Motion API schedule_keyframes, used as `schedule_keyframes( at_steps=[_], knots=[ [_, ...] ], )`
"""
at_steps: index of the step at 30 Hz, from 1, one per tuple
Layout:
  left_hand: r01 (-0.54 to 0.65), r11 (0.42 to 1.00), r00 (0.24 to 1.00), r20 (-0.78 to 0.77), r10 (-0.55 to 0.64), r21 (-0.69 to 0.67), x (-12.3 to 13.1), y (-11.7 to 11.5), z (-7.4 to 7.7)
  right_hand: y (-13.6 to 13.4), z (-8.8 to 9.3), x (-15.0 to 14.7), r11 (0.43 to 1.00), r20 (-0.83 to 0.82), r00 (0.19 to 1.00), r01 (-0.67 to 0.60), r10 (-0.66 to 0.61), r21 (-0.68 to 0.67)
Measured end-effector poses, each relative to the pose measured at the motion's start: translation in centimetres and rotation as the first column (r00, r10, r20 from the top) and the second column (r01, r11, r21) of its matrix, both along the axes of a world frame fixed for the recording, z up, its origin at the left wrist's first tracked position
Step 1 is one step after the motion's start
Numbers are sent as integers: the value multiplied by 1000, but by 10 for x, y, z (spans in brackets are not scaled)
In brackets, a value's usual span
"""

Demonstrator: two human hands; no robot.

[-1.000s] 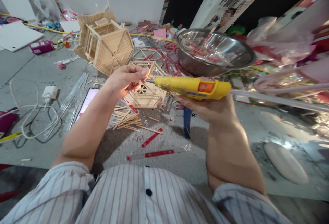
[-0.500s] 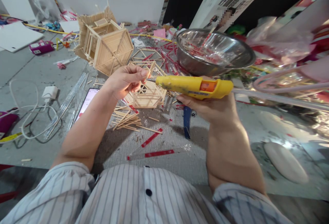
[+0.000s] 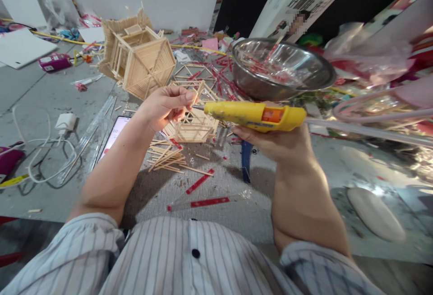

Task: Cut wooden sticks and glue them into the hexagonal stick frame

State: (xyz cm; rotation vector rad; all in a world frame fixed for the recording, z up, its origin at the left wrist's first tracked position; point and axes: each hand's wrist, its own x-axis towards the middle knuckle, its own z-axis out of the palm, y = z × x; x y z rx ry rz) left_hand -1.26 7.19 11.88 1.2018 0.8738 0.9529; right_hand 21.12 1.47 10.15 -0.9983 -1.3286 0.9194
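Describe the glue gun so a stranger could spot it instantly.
Find the big steel bowl beyond the right hand. That hand holds the glue gun, pointed toward the left hand. Its bright yellow body with an orange patch sets it apart from the pale wooden sticks.

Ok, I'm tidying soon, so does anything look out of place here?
Yes: red wrappers lie strewn on the tabletop, though similar ones are in the steel bowl. Beyond the left hand, the large stick model seems tipped onto its side.
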Motion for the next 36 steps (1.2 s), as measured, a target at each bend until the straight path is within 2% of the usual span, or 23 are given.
schedule_keyframes(
  at_steps=[11,17,28,36],
  knots=[
    [-15,1000,998,-53,17,27,0,0,0,0,-6,4,999,92,995,-43,40,28],
    [-32,999,998,-60,32,10,1,-1,2,1,-4,4,996,89,996,-25,18,86],
    [4,1000,1000,-8,-4,0,-1,1,-1,2,-7,7,997,94,995,-45,39,60],
    [-23,999,996,-80,25,26,0,-1,1,3,-3,4,995,101,994,-44,34,95]
  ],
)
